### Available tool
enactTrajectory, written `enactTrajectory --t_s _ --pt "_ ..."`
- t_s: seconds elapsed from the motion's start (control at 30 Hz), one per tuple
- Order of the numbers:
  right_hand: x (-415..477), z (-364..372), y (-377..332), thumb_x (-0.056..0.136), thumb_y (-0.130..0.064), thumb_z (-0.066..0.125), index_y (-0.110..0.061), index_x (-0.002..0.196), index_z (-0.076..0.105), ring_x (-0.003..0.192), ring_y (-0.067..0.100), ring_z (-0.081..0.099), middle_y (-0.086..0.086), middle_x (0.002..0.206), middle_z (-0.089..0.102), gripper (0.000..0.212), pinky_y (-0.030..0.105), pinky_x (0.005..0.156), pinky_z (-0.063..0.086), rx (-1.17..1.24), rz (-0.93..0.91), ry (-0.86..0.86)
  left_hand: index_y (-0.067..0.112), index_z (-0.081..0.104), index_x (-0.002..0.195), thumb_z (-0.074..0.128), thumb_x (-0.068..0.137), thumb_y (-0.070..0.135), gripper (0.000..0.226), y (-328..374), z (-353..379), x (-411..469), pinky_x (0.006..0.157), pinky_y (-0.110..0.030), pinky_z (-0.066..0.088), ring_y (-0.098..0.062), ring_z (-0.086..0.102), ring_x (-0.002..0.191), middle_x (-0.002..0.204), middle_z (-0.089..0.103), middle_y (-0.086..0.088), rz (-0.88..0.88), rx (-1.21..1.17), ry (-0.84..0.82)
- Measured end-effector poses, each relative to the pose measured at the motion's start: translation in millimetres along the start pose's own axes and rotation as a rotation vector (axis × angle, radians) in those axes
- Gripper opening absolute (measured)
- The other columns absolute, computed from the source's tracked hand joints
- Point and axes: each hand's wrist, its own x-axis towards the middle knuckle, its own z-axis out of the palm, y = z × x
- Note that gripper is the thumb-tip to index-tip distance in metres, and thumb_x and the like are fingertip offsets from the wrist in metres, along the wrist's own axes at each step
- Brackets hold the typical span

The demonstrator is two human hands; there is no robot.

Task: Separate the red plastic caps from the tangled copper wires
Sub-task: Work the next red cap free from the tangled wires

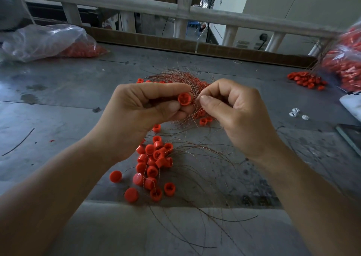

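Grey is seen all over the wide surface, where everything is laid. A clear bag of red caps is slumped at the far left, and a second bag is seen at the far right. The tangled copper wires are heaped in the middle, just behind the hands, and loose strands are spread toward the near edge. A pile of red caps is scattered below the hands, and thin wires are run through it. The left hand is curled, and one red cap is pinched in its fingers with its open side showing. The right hand is curled too, and a thin strand is pinched at its fingertips, right beside the cap. If the strand is pulled too fast, it could be snapped, and a bit could be left stuck in the cap. If the wrong strand is pulled, the whole heap could be dragged and knotted tighter. The cap could also be dropped into the pile and mixed up with the others. A finger could be poked by a sharp wire end.
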Motion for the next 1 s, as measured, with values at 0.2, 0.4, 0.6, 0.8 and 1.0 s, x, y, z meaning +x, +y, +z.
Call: enactTrajectory --t_s 0.2,0.4,0.6,0.8,1.0 --pt "1.3 -1.1 -1.0 0.089 -0.006 0.054 -0.016 0.072 0.056 0.036 0.0 0.039 -0.016 0.04 0.043 0.02 0.007 0.038 0.027 0.141 0.081 -0.051 0.014 0.075 0.084 0.066 0.061 0.013 0.024 2.1 -0.6 0.4 0.068 -0.016 0.053 -0.013 0.07 0.078 0.083 0.073 -0.005 -0.028 -0.15 -0.021" --pt "0.7 3.1 -1.1 0.086 -0.006 0.058 -0.014 0.069 0.057 0.034 0.0 0.039 -0.014 0.042 0.044 0.019 0.007 0.036 0.028 0.205 0.153 -0.15 0.011 0.074 0.081 0.064 0.063 0.008 0.021 2.0 2.0 -0.7 0.064 -0.016 0.054 -0.013 0.07 0.075 0.086 0.072 -0.009 -0.06 -0.252 -0.068" --pt "1.3 3.8 3.3 0.085 -0.005 0.058 -0.015 0.073 0.06 0.043 0.001 0.045 -0.012 0.05 0.052 0.015 0.013 0.042 0.037 0.214 0.177 -0.181 0.01 0.074 0.078 0.064 0.061 0.008 0.02 1.1 4.3 -0.4 0.064 -0.016 0.054 -0.013 0.07 0.074 0.08 0.072 -0.008 -0.106 -0.278 -0.057" --pt "15.6 -28.8 19.4 0.086 -0.012 0.058 -0.015 0.08 0.063 0.062 0.004 0.059 -0.008 0.064 0.064 0.008 0.016 0.061 0.049 0.177 0.215 0.147 0.011 0.075 0.077 0.066 0.058 0.011 0.021 2.3 5.0 -0.3 0.063 -0.015 0.053 -0.013 0.07 0.074 0.079 0.072 -0.008 -0.121 -0.276 0.0" --pt "27.7 -54.1 63.1 0.087 -0.016 0.059 -0.011 0.079 0.064 0.06 0.005 0.054 -0.007 0.065 0.06 0.011 0.02 0.06 0.043 -0.322 0.302 0.361 0.011 0.075 0.076 0.066 0.058 0.012 0.021 3.4 6.2 -1.0 0.063 -0.014 0.053 -0.012 0.07 0.074 0.079 0.073 -0.006 -0.121 -0.275 0.003"
